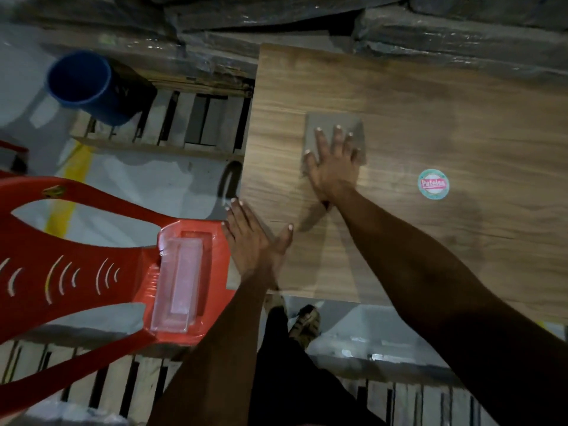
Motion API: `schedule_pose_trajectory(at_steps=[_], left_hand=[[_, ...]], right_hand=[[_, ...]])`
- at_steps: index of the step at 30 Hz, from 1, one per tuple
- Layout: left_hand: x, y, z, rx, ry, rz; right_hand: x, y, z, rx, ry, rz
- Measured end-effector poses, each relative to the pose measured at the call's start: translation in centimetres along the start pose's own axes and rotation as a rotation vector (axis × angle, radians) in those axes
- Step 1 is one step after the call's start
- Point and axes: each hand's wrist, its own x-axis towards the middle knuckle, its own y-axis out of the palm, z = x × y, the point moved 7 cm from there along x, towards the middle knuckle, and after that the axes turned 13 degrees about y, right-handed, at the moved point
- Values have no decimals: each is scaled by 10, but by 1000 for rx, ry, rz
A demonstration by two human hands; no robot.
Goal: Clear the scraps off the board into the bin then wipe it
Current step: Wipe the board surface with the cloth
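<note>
A large wood-grain board (430,124) fills the right of the view, with a round green and red sticker (433,183) on it. My right hand (333,164) lies flat with fingers spread on a grey square cloth (332,124) near the board's left middle. My left hand (255,241) rests open on the board's left edge, thumb on top, fingers over the side. A blue bin (83,84) stands on the floor at the upper left. No scraps show on the board.
A red plastic chair (76,241) stands to the left, a clear plastic box (181,281) on its corner. Wooden pallets (190,118) lie beside and below the board. Wrapped dark bundles (307,13) line the far side. My foot (304,324) is under the near edge.
</note>
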Motion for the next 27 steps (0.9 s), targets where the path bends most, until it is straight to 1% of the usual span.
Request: schedule_pose_trajectory(at_steps=[3, 4, 7, 9, 11, 13, 15, 17, 19, 21, 22, 25, 27], left_hand=[[-17, 4, 4, 15, -36, -6], [-18, 7, 5, 16, -48, -2], [-15, 6, 4, 32, -29, -8], [-17, 8, 7, 25, -10, -44], [-20, 7, 10, 45, -12, -96], [-18, 11, 9, 31, -10, -65], [-18, 10, 6, -2, -22, -79], [-20, 0, 2, -15, -19, -157], [-24, -1, 3, -39, -15, -194], [-26, -1, 10, -114, -20, -224], [-28, -2, 14, -180, -13, -267], [-33, -2, 24, -396, 8, -445], [-37, -3, 29, -576, -34, -500]], right_hand=[[-6, 5, 14, 37, 88, 50], [-16, 7, 27, 49, 74, 44], [-68, 25, 76, 42, -135, 1], [-99, 35, 94, 61, -242, -9], [-104, 37, 93, 68, -283, -12], [-93, 33, 81, 27, -306, -19], [-79, 27, 58, 12, -242, -40], [-68, 24, 33, 27, -137, -36], [-68, 24, 22, 49, -73, -22], [-78, 28, 27, 71, -65, -5], [-88, 31, 35, 75, -90, -2], [-129, 43, 66, 46, -258, -13], [-146, 48, 78, 13, -355, -22]])
